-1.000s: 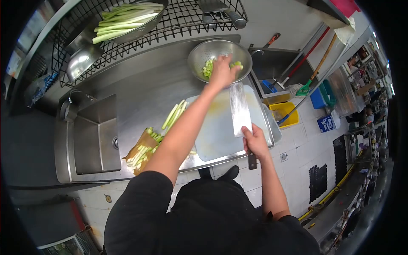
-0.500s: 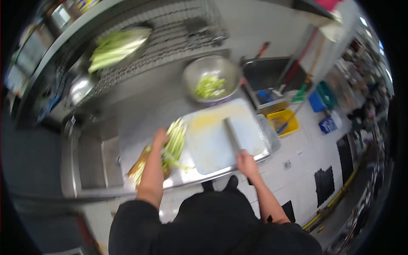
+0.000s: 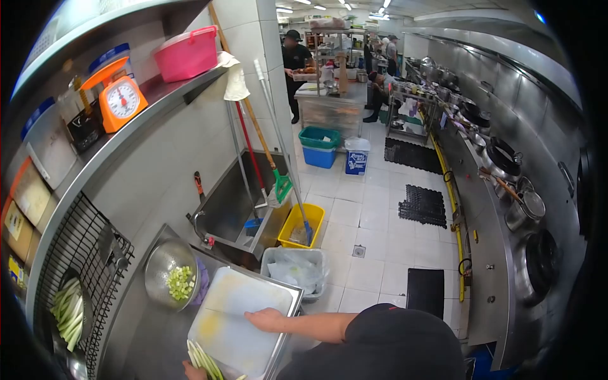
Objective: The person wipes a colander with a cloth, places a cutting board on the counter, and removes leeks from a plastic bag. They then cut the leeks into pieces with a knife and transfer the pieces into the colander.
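Observation:
My right hand (image 3: 266, 320) is closed over the white cutting board (image 3: 244, 291), on a knife whose thin blade (image 3: 225, 313) shows almost edge-on, pointing left. At the bottom edge, my left hand (image 3: 194, 371) is partly cut off from view; its visible fingers press against a bunch of pale green celery stalks (image 3: 201, 360) by the board's near left corner. Beyond the board, a steel bowl (image 3: 155, 278) holds chopped green pieces (image 3: 181, 282).
Left of the counter, more long stalks (image 3: 68, 313) lie in a bowl on a wire rack (image 3: 95, 247). A grey bin (image 3: 269, 259), yellow bucket (image 3: 316, 218) and deep sink (image 3: 221, 183) stand beyond the board. Overhead is a shelf with an orange scale (image 3: 123, 98). A co-worker (image 3: 294, 63) stands far back.
The head view has swung up and to the right, so the kitchen aisle now shows and the counter sits lower left. The knife stays in my right hand over the board.

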